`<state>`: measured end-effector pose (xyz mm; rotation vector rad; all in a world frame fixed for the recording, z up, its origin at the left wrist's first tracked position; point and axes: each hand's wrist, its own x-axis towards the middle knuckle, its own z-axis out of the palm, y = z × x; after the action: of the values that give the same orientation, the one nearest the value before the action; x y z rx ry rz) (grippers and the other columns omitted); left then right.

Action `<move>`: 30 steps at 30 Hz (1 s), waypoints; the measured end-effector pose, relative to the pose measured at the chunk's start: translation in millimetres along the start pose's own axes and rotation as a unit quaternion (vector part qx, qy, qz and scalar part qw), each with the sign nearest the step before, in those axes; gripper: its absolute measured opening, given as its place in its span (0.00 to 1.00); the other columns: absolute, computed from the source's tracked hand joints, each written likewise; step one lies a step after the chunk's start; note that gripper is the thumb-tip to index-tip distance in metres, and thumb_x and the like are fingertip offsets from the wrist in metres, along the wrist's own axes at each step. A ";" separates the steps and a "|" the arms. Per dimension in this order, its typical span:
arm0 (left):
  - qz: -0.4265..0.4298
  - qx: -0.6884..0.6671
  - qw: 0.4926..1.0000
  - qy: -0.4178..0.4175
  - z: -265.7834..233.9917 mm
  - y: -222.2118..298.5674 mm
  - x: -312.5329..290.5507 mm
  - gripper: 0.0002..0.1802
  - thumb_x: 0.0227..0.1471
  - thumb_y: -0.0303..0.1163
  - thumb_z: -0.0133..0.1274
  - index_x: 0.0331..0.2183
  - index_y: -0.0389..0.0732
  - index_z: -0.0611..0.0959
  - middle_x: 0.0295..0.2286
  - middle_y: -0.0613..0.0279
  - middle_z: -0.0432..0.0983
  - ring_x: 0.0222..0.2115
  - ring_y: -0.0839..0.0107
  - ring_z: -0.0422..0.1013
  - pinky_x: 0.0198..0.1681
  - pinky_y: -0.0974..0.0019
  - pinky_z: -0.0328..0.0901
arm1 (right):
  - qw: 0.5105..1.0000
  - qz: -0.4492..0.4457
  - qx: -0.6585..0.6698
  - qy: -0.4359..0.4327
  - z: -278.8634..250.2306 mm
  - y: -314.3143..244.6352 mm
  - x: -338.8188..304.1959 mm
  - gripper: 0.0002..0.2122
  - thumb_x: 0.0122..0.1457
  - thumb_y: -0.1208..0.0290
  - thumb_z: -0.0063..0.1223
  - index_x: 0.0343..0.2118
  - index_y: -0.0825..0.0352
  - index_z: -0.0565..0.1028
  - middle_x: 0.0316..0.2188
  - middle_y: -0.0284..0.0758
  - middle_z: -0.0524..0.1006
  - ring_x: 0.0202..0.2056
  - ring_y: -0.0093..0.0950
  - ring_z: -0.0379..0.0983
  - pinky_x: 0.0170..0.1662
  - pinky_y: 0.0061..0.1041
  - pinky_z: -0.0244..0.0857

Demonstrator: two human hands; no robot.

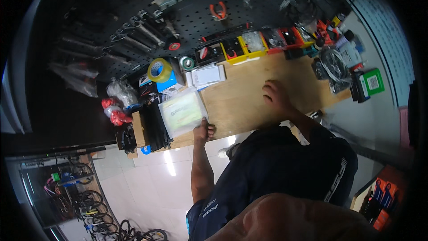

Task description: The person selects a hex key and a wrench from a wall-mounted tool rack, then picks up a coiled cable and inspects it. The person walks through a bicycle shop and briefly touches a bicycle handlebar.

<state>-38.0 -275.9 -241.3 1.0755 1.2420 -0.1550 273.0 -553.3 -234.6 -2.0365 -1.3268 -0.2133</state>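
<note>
My left hand (204, 132) is at the front edge of the wooden workbench (249, 80). Its thumb lies on the lower right corner of a frosted plastic bag (183, 110), with the other fingers curled in beneath. Something yellow-green shows through the bag, which lies flat on the bench; its exact kind is hidden. Farther right, my right hand (277, 96) hovers over or rests on the bare wood; I cannot tell which. Its fingers are loosely bent and a little apart, with nothing seen in them.
Behind the bag are white papers (207, 76) and a yellow tape roll (159, 70) on a blue box. Yellow and red parts bins (254, 47) line the back below a pegboard of wrenches (138, 31). Coiled cable (334, 64) and a green box (372, 81) crowd the right end.
</note>
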 end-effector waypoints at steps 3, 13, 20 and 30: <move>0.035 0.032 0.997 0.052 4.9 -6.9 -1.3 0.35 0.64 0.66 0.44 0.21 0.46 0.79 0.14 0.71 0.68 0.12 0.78 0.60 0.14 0.73 0.49 | 0.999 0.016 0.008 -0.029 -5.3 -6.3 -35.6 0.13 0.51 0.72 0.61 0.41 0.64 0.78 0.54 0.40 0.72 0.58 0.42 0.66 0.62 0.44 0.61; 0.293 0.085 0.941 0.143 23.9 -32.8 -23.0 0.17 0.63 0.42 0.56 0.34 0.36 0.83 0.25 0.54 0.80 0.23 0.64 0.77 0.30 0.62 0.73 | 0.999 0.030 -0.011 -0.018 -23.1 -16.5 -35.8 0.14 0.54 0.72 0.58 0.44 0.64 0.78 0.55 0.39 0.72 0.61 0.41 0.64 0.65 0.39 0.59; 0.491 0.479 0.672 0.279 58.0 -34.7 -72.4 0.31 0.50 0.38 0.63 0.55 0.43 0.76 0.59 0.41 0.62 0.59 0.35 0.59 0.60 0.39 0.60 | 0.998 0.035 -0.048 0.019 -19.0 -16.6 -38.7 0.15 0.53 0.71 0.58 0.45 0.62 0.78 0.55 0.37 0.72 0.61 0.37 0.64 0.66 0.39 0.57; 0.474 0.481 0.694 0.249 89.7 -54.3 -67.2 0.33 0.53 0.41 0.61 0.59 0.43 0.75 0.63 0.39 0.60 0.61 0.37 0.59 0.62 0.40 0.58 | 0.998 0.021 -0.057 0.017 -13.7 -10.1 -44.0 0.19 0.52 0.69 0.60 0.49 0.60 0.78 0.56 0.35 0.73 0.62 0.35 0.64 0.67 0.39 0.54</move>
<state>-35.9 -399.1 -223.9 2.7162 0.8468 0.3684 246.9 -592.2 -240.8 -2.1428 -1.2760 -0.3106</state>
